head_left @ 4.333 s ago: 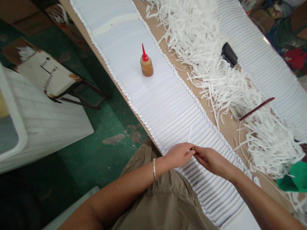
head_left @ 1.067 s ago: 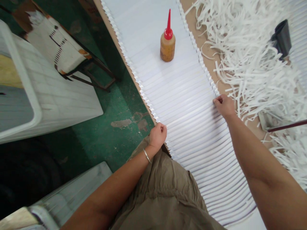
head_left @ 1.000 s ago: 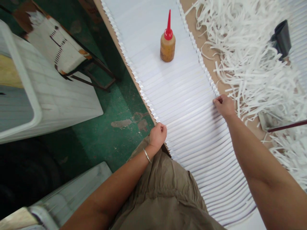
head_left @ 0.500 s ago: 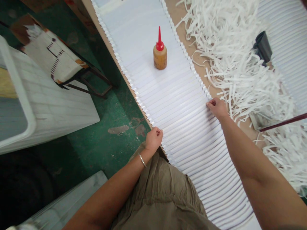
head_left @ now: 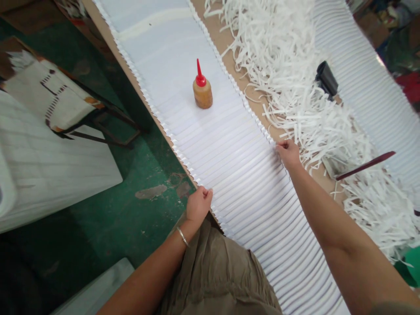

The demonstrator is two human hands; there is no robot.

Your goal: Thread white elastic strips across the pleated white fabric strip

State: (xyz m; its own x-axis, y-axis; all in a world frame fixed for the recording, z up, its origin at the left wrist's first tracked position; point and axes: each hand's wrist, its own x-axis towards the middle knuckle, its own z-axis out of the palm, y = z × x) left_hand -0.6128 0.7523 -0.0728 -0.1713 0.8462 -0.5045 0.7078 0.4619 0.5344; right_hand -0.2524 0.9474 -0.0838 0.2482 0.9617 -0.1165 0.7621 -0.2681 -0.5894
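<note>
A long row of overlapping white paper sheets [head_left: 236, 162] runs along the table, with small folded tabs down both edges. At the near left edge my left hand [head_left: 199, 203] is closed, thumb and fingers pinched on the end of a sheet. Across the row, my right hand [head_left: 288, 153] pinches the right edge of the paper by the tabs. Both hands lie roughly along the same sheet line. Farther up, a squeeze bottle [head_left: 203, 94] of amber liquid with a red pointed nozzle stands upright on the sheets.
Loose white paper strips [head_left: 278, 57] heap on the brown tabletop to the right. A black object [head_left: 327, 78] and a brush-like tool with a dark red handle [head_left: 365, 165] lie among them. Another row of sheets [head_left: 354, 57] is beyond. At left are a stool [head_left: 108, 127] and a white bin [head_left: 65, 162].
The camera view has turned, so the scene sits further left and slightly lower. Both hands keep their pinch at the two edges of the paper.
</note>
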